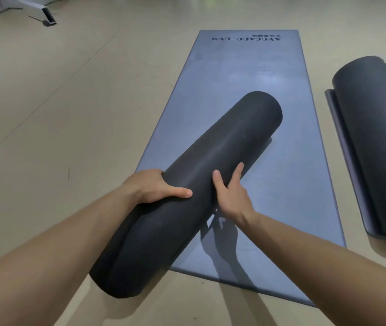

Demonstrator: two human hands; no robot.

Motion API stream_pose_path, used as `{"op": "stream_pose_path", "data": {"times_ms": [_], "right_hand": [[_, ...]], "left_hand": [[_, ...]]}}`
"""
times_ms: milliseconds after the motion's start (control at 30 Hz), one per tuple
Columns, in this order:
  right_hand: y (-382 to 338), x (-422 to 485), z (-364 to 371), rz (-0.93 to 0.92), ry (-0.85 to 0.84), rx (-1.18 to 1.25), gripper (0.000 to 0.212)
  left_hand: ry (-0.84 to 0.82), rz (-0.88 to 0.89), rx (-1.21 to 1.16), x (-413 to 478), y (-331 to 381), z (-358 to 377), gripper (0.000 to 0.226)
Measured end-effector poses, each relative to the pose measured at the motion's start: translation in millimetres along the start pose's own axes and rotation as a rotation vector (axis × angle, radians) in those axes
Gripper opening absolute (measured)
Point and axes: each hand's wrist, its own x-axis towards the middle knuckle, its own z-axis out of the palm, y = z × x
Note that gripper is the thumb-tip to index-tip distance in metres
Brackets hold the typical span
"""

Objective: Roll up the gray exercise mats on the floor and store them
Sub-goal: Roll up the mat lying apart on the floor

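Note:
A dark gray rolled mat [210, 156] is held off the floor, slanting from lower left to upper right. My left hand [156, 187] grips its left side with the thumb across the top. On the roll's right side, my right hand [230, 194] clasps it with fingers spread. Under the roll a flat gray mat [241, 74] lies unrolled on the floor, black lettering at its far end. At the right edge two more rolled mats [373, 128] rest on another flat mat [342, 147].
Beige floor surrounds the mats. A white metal beam [38, 9] lies on the floor at the far left, with some papers at the top left corner.

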Motion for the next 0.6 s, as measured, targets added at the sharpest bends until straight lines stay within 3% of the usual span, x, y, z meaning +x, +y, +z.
{"op": "stream_pose_path", "data": {"times_ms": [100,200,400,600], "right_hand": [[-0.5,-10.7,-0.2,0.068,-0.105,0.291,0.145],[4.4,-16.1,-1.2,0.039,-0.129,0.341,0.157],[12.9,-9.6,-60.2,-0.018,0.037,0.274,0.137],[41.8,3.4,-168.1,-0.003,0.238,0.025,0.093]], "left_hand": [[-0.153,0.027,-0.103,-3.8,2.8,7.8,0.102],[-0.112,0.039,-0.132,-11.6,1.8,15.8,0.106],[-0.107,0.096,-0.439,-14.1,63.2,57.0,0.077],[0.000,0.130,-0.632,21.9,197.9,108.8,0.070]]}}
